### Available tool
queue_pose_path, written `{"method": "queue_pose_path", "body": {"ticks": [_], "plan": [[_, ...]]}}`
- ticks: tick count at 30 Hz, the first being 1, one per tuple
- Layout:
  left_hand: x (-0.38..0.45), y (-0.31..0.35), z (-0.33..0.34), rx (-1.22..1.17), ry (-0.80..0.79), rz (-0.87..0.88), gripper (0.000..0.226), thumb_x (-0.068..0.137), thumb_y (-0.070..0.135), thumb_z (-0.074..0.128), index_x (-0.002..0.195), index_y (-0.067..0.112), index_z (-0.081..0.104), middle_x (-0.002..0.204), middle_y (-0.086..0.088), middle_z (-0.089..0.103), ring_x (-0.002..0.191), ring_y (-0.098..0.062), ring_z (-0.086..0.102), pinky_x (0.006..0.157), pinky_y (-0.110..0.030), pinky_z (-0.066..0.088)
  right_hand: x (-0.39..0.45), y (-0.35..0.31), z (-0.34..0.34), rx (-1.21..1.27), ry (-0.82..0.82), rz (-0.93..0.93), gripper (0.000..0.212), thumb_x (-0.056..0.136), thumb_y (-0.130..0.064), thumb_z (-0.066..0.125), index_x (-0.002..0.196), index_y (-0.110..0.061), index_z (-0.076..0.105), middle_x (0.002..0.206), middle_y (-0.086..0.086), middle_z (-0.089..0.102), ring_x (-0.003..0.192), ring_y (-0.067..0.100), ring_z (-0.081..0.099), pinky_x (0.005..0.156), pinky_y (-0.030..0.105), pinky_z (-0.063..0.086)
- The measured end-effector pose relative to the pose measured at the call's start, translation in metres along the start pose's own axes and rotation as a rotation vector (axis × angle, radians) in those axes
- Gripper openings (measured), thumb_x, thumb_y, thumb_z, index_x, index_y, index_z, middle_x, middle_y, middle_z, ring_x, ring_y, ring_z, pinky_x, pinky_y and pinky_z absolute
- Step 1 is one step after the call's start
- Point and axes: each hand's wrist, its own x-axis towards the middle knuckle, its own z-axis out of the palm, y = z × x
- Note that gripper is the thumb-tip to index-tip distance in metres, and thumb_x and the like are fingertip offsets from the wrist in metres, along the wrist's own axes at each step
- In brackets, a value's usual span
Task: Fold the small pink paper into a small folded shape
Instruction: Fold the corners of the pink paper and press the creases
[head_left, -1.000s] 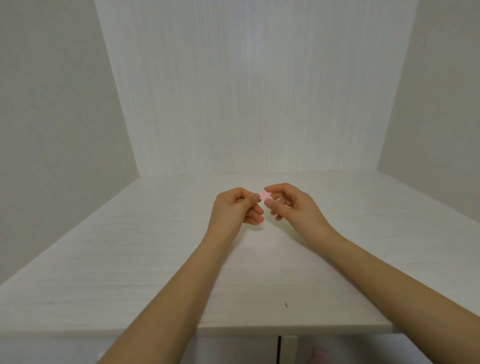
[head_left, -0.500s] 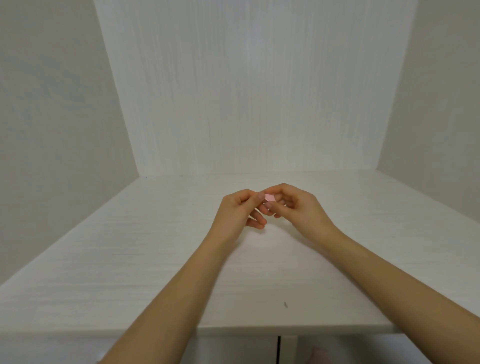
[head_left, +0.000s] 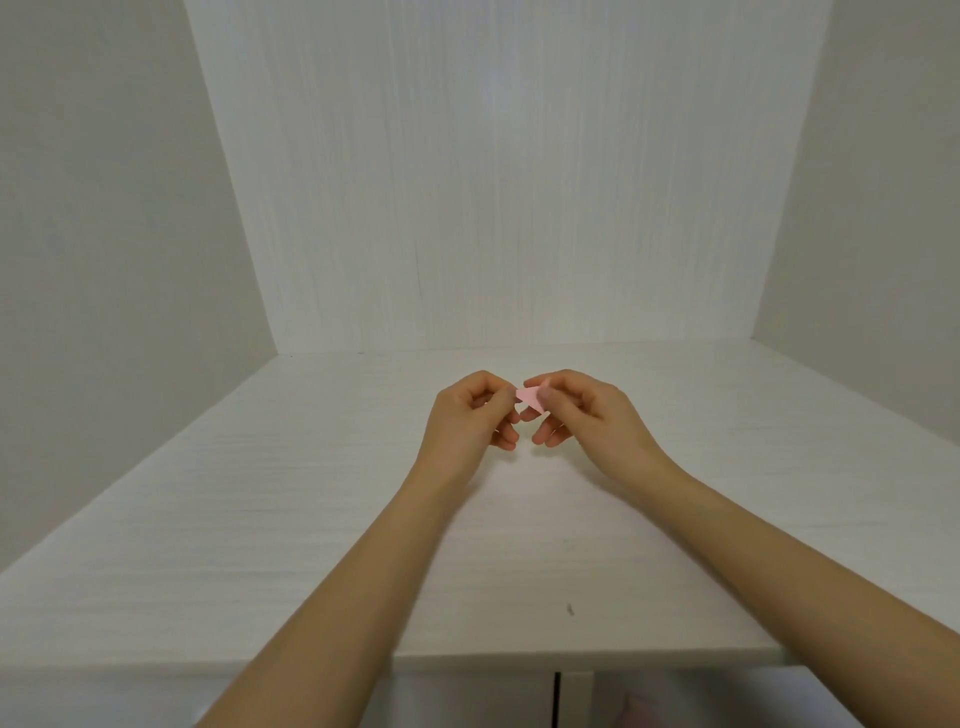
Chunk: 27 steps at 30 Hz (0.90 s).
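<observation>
A small pink paper (head_left: 528, 395) is held in the air above the white table (head_left: 260, 519), between my two hands. My left hand (head_left: 470, 421) pinches its left end with thumb and forefinger. My right hand (head_left: 582, 415) pinches its right side, thumb in front and forefinger behind. Only a small wedge of the paper shows; the fingers hide the rest. The lower fingers of both hands are curled loosely under the paper.
White walls close in the table at the back (head_left: 493, 208), left and right. The table's front edge (head_left: 571, 657) runs just below my forearms. A small dark speck (head_left: 570, 609) lies on the table near the front.
The hands came together at the paper and have since drawn slightly apart. More of the pink paper shows between the fingertips than half a second ago.
</observation>
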Motion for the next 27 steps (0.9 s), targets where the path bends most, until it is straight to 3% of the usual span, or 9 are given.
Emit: {"method": "queue_pose_path", "body": {"ticks": [4,8,12,16,20,23,27], "plan": [[-0.001,0.0,0.001,-0.016,-0.03,0.009,0.016,0.091,0.006,0.054,0.079,0.005,0.063,0.065,0.0,0.063,0.053,-0.016,0.056,0.055,-0.026,0.05,0.003,-0.001,-0.004,0.115,0.009,0.077,0.024,0.094,-0.001,0.046,0.105,-0.007,0.067,0.086,0.011,0.071,0.065,0.015,0.065,0.063,0.026,0.054],[0.001,-0.001,0.0,-0.076,-0.032,-0.004,0.014,0.093,0.007,0.053,0.084,0.001,0.063,0.071,-0.004,0.062,0.055,-0.017,0.056,0.058,-0.03,0.05,0.004,-0.004,-0.007,0.435,-0.05,0.195,0.02,0.093,-0.006,0.054,0.109,-0.003,0.066,0.083,0.007,0.068,0.065,0.013,0.061,0.058,0.023,0.051],[0.002,-0.003,-0.001,-0.076,-0.02,-0.016,0.014,0.093,0.008,0.053,0.086,0.0,0.063,0.073,-0.005,0.061,0.055,-0.016,0.056,0.058,-0.031,0.05,0.004,-0.003,-0.007,0.506,-0.064,0.21,0.021,0.092,-0.009,0.057,0.109,-0.002,0.067,0.084,0.005,0.068,0.067,0.01,0.061,0.058,0.021,0.051],[0.002,-0.008,0.002,0.215,0.054,0.138,0.009,0.093,0.015,0.056,0.095,0.014,0.065,0.088,0.002,0.065,0.067,-0.01,0.058,0.066,-0.024,0.05,0.005,-0.001,-0.008,0.466,-0.038,0.213,0.018,0.091,-0.006,0.058,0.105,-0.002,0.068,0.085,0.007,0.067,0.068,0.011,0.062,0.06,0.021,0.052],[0.005,-0.013,-0.001,0.533,0.0,0.399,0.026,0.09,0.017,0.063,0.114,0.026,0.065,0.103,0.01,0.055,0.086,-0.002,0.053,0.07,-0.007,0.038,0.005,0.001,-0.008,0.445,-0.022,0.229,0.015,0.09,-0.006,0.059,0.099,-0.005,0.071,0.084,0.007,0.068,0.067,0.011,0.062,0.061,0.021,0.053],[0.008,-0.016,-0.004,0.756,-0.018,0.531,0.027,0.089,0.016,0.064,0.115,0.023,0.067,0.105,0.006,0.054,0.097,-0.009,0.045,0.074,-0.017,0.04,0.005,0.001,-0.008,0.359,-0.01,0.208,0.014,0.09,-0.005,0.059,0.092,-0.009,0.073,0.085,0.007,0.068,0.067,0.011,0.062,0.062,0.022,0.053],[0.008,-0.018,0.001,0.872,-0.047,0.613,0.028,0.086,0.008,0.066,0.114,0.012,0.067,0.099,-0.004,0.057,0.093,-0.016,0.046,0.073,-0.027,0.042,0.005,0.002,-0.005,0.181,0.017,0.195,0.009,0.087,-0.005,0.063,0.092,-0.004,0.071,0.079,0.008,0.068,0.065,0.013,0.062,0.059,0.022,0.053]]}}
